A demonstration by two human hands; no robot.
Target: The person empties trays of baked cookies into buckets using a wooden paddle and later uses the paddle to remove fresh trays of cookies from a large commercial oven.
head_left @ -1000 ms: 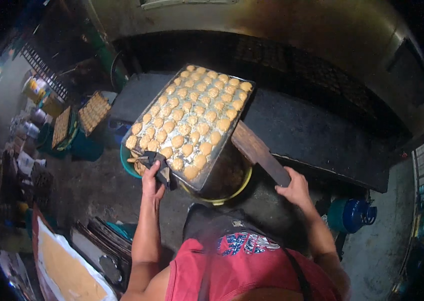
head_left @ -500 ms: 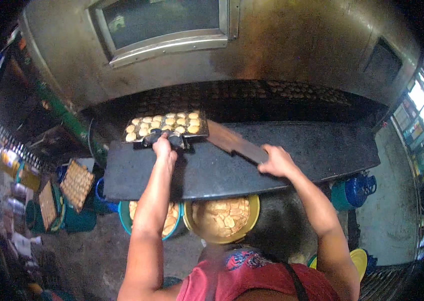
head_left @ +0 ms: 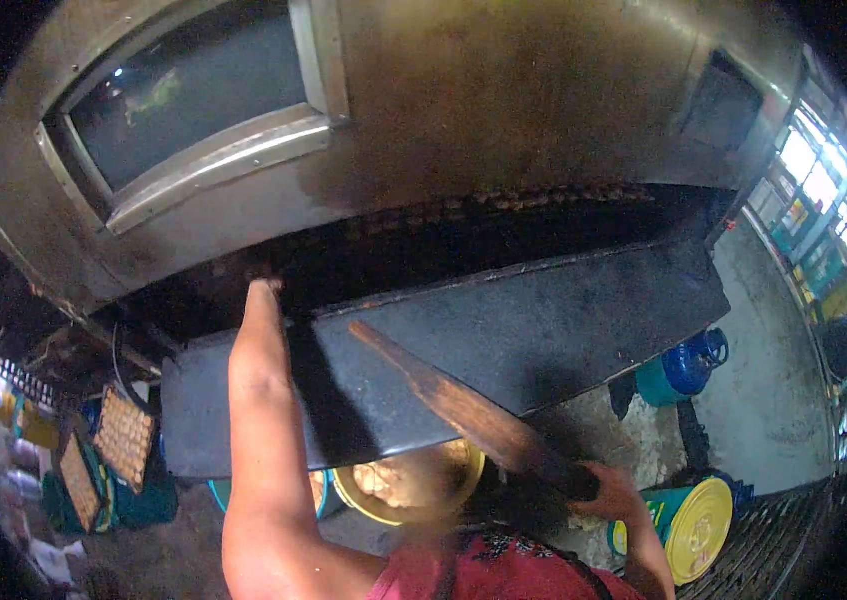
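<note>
My left arm reaches over the black metal ledge into the dark oven opening. At its end my left hand is in deep shadow, and its fingers and anything in them cannot be made out. My right hand grips the dark end of a long wooden paddle near my right side. The paddle's narrow tip points away over the ledge. Deep in the opening, rows of small baked rounds show dimly.
The oven's steel front with a window rises ahead. Under the ledge stand a yellow tub of baked pieces and a teal tub. A blue container and a yellow-lidded bucket are at right; a patterned tray leans at left.
My left hand has gone from the ledge into the oven, and the tray of baked rounds it held is out of sight. The paddle has come back toward my body with my right hand.
</note>
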